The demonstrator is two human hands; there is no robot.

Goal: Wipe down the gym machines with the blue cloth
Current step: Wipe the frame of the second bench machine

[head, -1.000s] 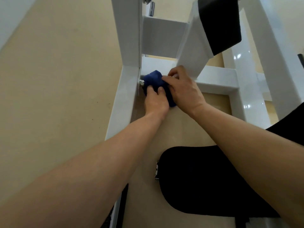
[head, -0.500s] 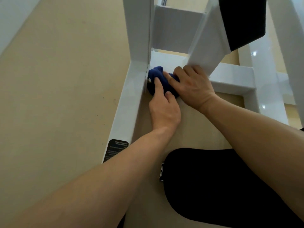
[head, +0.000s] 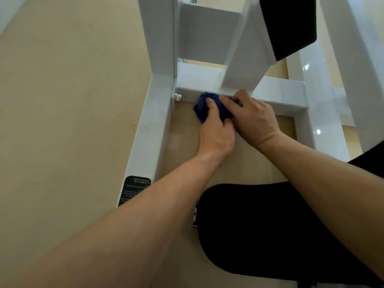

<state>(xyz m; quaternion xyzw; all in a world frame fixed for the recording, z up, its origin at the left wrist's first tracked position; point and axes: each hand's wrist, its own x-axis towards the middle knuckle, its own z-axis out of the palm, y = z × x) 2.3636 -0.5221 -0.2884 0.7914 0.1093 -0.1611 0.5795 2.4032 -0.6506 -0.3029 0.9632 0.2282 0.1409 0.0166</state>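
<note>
Sliding right, our left hand (head: 216,136) and right hand (head: 255,119) have carried the bunched blue cloth (head: 202,109) along the beam, off the corner it covered half a second ago.

We look down on a beige floor (head: 62,100) where the white-painted steel machine frame (head: 149,129) stands, its cross beam (head: 280,90) meeting the long left rail at a corner. A black padded seat (head: 270,231) sits below our forearms. Our left hand grips the cloth from below, forefinger stretched over it; our right hand clasps it from the right, fingers bent over its top, and the two hands touch. The cloth is pressed against the beam's near face, under the slanted white post. A small silver hex bolt (head: 178,97) shows bare at the corner, just left of the cloth.
</note>
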